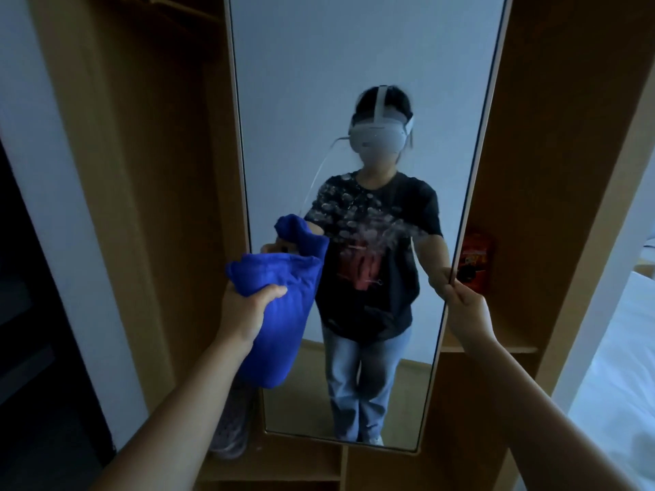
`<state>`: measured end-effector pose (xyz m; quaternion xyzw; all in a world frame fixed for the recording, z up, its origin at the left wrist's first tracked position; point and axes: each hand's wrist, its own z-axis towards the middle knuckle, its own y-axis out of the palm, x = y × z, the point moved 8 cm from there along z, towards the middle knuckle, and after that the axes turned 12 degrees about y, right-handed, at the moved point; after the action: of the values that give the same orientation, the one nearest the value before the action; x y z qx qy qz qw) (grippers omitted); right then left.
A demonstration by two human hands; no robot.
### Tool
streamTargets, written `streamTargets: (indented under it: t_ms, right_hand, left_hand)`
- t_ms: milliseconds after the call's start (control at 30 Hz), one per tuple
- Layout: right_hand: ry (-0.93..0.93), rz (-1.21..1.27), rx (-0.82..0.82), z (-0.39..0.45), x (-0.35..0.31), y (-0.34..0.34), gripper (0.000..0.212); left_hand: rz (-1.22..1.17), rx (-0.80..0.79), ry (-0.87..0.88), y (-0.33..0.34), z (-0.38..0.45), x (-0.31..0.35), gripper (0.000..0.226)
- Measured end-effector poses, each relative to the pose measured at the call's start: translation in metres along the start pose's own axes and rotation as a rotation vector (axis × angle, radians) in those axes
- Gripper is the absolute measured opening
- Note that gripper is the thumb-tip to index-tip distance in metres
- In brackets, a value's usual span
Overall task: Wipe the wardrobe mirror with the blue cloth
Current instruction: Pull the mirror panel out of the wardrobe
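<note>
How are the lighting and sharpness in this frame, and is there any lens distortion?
Head view: dim and bluish, with the left side nearly black; the mirror frame edges bow from the wide-angle lens; the blue cloth stays vivid; cloudy smears on the glass catch light.

My left hand [248, 306] bunches a deep royal-blue plain cloth [280, 313], no pattern on it; its reflection is the same blue. Tall mirror [354, 47] has a thin pale cream frame with a dark inner edge and whitish speckled spray droplets [358, 210] mid-glass. Reflected: black T-shirt [368, 278] with red-pink print, faded light-blue jeans [358, 377], white headset [377, 138]. Wardrobe panels [134, 171] are tan wood-tone. Red-orange packet [475, 258] on the shelf by my right hand [464, 306]
</note>
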<state>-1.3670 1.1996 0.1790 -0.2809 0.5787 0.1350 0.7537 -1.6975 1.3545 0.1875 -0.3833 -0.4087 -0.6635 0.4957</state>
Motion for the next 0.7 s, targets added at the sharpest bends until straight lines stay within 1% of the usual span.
streamTargets:
  t_ms: [100,200,233,333,400,567,700]
  right_hand:
    - [-0.001,-0.008,0.000,0.009,0.004,0.002,0.026]
    - [-0.011,-0.027,0.008,0.018,0.008,0.004,0.024]
    - [-0.006,-0.028,0.009,0.020,0.009,0.004,0.025]
    - [-0.013,-0.032,-0.014,0.027,0.011,0.005,0.026]
    - [-0.020,-0.037,-0.022,0.034,0.012,0.006,0.027]
    - [-0.037,-0.037,-0.008,0.051,0.015,0.015,0.028]
    - [-0.019,-0.023,-0.013,0.063,0.012,0.022,0.024]
  left_hand:
    - [0.007,0.056,0.005,-0.009,0.024,-0.001,0.057]
    - [0.058,0.041,-0.004,-0.003,0.045,-0.003,0.036]
    - [0.062,0.044,-0.022,-0.001,0.050,-0.005,0.033]
    - [-0.002,0.093,-0.069,0.001,0.060,-0.013,0.043]
    - [-0.014,0.110,-0.070,0.002,0.066,-0.017,0.044]
    - [-0.007,0.099,-0.051,0.008,0.082,-0.026,0.037]
    - [-0.003,0.083,-0.038,0.014,0.096,-0.031,0.032]
